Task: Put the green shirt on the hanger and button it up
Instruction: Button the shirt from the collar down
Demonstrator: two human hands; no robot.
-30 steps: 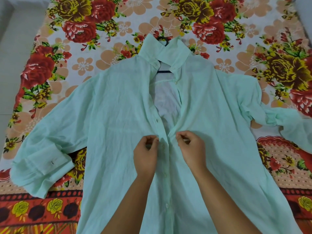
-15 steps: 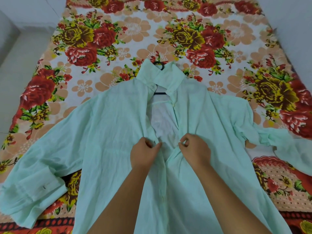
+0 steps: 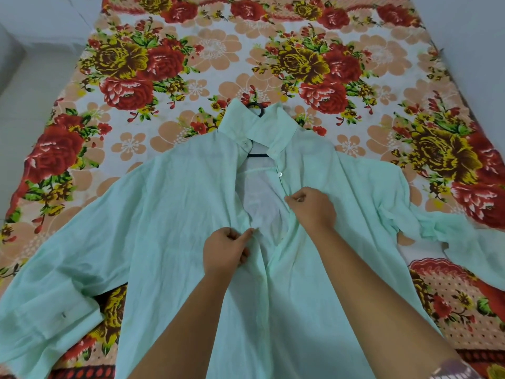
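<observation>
A pale green shirt [image 3: 169,214] lies face up on the bed, sleeves spread to both sides. A black hanger [image 3: 258,155] is inside it; its hook shows above the collar and a bar shows in the neck opening. The front gapes at the chest, and a white button [image 3: 279,174] sits on the right placket. My left hand [image 3: 226,250] pinches the left front edge. Higher up, my right hand [image 3: 311,206] pinches the right front edge just below that button. Below my hands the two fronts lie together.
The shirt rests on a bed covered by a floral sheet [image 3: 213,50] with red and yellow roses. Pale floor [image 3: 32,86] runs along the left side of the bed, and a plain wall [image 3: 475,36] borders the right.
The hands have parted: my right hand went up the placket toward the collar while my left stayed low. The chest opening looks wider. The camera view tilted further up the bed.
</observation>
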